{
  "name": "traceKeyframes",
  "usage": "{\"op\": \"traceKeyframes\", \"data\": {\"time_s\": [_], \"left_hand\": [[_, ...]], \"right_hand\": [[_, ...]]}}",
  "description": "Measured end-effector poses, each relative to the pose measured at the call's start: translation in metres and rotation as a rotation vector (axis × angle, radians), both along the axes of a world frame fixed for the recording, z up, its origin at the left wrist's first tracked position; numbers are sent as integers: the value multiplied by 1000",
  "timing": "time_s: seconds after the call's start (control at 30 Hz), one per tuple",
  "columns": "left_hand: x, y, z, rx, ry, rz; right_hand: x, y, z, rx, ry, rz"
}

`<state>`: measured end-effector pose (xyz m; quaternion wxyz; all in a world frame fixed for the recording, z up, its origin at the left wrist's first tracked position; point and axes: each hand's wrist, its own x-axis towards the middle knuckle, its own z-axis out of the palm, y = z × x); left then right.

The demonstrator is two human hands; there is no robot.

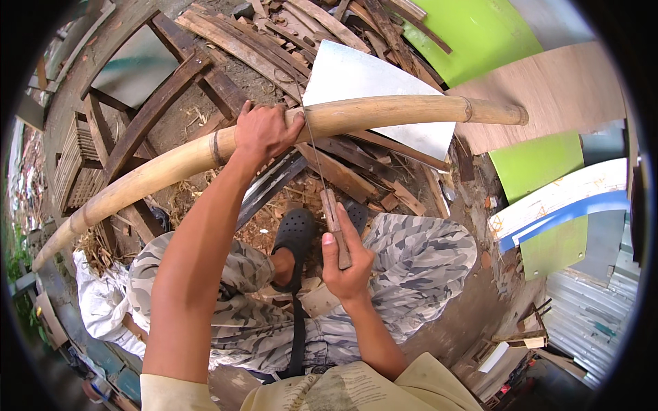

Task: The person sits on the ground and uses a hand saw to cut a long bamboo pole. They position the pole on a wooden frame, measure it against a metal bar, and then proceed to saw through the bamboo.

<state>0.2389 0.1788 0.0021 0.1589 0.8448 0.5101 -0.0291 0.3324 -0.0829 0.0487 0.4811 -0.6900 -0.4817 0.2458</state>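
Note:
A long, thick bamboo pole (391, 111) runs across in front of me, from the lower left up to the right. My left hand (264, 133) grips it from above, with the thumb beside the blade. In my right hand (348, 270) is the wooden handle of a handsaw (317, 154), fingers wrapped around it near my knees. Its long thin blade appears almost edge-on and crosses the pole just right of my left hand. How deep it sits in the bamboo I cannot tell.
A dark wooden frame (157, 103) stands under the pole at left, near a slatted crate (75, 161). Scrap wood (240, 44) and a white sheet (363, 75) lie beyond. Green panels (480, 31), plywood (548, 92) and corrugated metal (582, 322) are at right.

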Motion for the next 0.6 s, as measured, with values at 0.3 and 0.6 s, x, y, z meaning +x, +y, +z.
{"op": "traceKeyframes", "data": {"time_s": [0.3,0.6], "left_hand": [[1,0,-13,40,7,0],[3,1,-11,57,52,-44]], "right_hand": [[-4,-43,23,-19,28,14],[2,64,-18,-7,200,-27]]}}
